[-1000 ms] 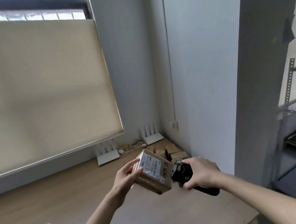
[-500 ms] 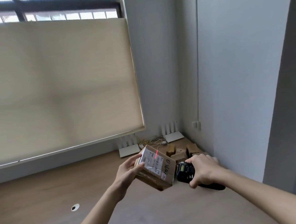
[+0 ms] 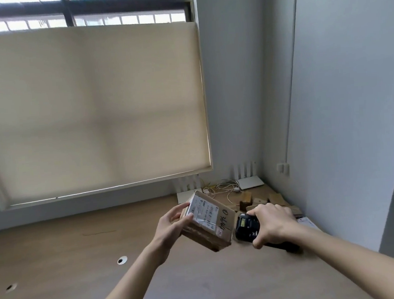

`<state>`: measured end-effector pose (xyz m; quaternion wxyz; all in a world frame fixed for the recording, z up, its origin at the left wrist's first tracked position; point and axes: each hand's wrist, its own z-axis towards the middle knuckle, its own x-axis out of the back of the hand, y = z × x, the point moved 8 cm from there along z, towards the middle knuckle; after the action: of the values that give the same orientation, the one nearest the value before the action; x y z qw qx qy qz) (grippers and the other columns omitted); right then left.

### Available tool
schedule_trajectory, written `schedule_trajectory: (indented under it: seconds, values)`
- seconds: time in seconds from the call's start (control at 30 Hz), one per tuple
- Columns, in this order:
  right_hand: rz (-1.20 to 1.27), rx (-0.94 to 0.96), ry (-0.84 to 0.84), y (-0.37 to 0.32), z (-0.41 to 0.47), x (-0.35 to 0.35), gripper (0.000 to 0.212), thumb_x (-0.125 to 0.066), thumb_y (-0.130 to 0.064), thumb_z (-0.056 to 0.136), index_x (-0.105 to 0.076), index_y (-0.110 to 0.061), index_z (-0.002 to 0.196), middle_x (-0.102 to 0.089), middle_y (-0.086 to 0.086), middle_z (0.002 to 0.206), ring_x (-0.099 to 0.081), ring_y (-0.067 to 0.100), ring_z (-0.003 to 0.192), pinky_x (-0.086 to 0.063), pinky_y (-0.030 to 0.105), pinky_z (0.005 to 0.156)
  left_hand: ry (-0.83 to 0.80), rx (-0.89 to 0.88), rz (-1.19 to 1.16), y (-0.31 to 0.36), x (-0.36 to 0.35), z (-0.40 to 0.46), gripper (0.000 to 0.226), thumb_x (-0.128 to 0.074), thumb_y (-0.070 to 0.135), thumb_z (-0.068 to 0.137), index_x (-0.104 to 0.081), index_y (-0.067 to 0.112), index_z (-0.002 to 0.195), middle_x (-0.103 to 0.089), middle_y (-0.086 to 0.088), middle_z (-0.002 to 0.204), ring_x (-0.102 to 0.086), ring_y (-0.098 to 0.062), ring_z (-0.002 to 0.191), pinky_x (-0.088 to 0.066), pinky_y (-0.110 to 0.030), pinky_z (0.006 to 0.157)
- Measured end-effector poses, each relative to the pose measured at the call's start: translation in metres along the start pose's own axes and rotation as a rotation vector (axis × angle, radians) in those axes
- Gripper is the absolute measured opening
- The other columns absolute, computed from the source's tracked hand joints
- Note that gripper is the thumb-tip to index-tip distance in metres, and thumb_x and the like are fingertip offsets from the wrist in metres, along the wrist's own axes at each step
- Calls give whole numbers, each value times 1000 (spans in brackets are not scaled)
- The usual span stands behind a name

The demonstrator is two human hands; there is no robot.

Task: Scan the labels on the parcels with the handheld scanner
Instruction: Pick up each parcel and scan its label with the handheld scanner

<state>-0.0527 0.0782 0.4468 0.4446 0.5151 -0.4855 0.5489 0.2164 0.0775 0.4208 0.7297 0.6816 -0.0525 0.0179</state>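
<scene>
My left hand (image 3: 173,225) grips a small brown cardboard parcel (image 3: 208,228) by its left end, holding it tilted above the wooden table (image 3: 59,264). A white printed label (image 3: 201,211) covers the parcel's upper face, and black handwriting runs along its right edge. My right hand (image 3: 272,223) grips the black handheld scanner (image 3: 247,227) just right of the parcel, its small screen facing up. The scanner's head sits close to the parcel's right edge. No red scan line shows on the label.
Several small cardboard parcels (image 3: 260,201) lie in the table's far right corner. Behind them stand two white routers (image 3: 249,182) with tangled cables (image 3: 224,187). A grey wall runs along the right, a window blind along the back. Cable holes (image 3: 122,260) pierce the tabletop at left.
The red scan line seen on the label half a second ago is gone. The camera has swung left and up; both hands keep holding the parcel and the scanner close together.
</scene>
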Motion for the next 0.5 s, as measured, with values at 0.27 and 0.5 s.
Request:
schedule_trajectory:
  seconds: [0.27, 0.5]
  values:
    - [171, 56, -51, -65, 6, -4, 80, -84, -56, 52, -63, -40, 128, -71, -11, 110, -66, 16, 104, -50, 30, 76, 82, 5, -27, -6, 65, -31, 53, -75, 47, 74, -65, 37, 126, -74, -3, 113, -70, -18, 106, -55, -23, 79]
    - [775, 189, -308, -208, 4, -30, 57, -95, -40, 56, -73, -30, 108, -78, -7, 93, -75, 8, 85, -60, 21, 72, 254, 91, -174, -24, 196, -79, 45, -70, 27, 92, -58, 36, 135, -75, -5, 114, -69, -23, 109, -57, -43, 94]
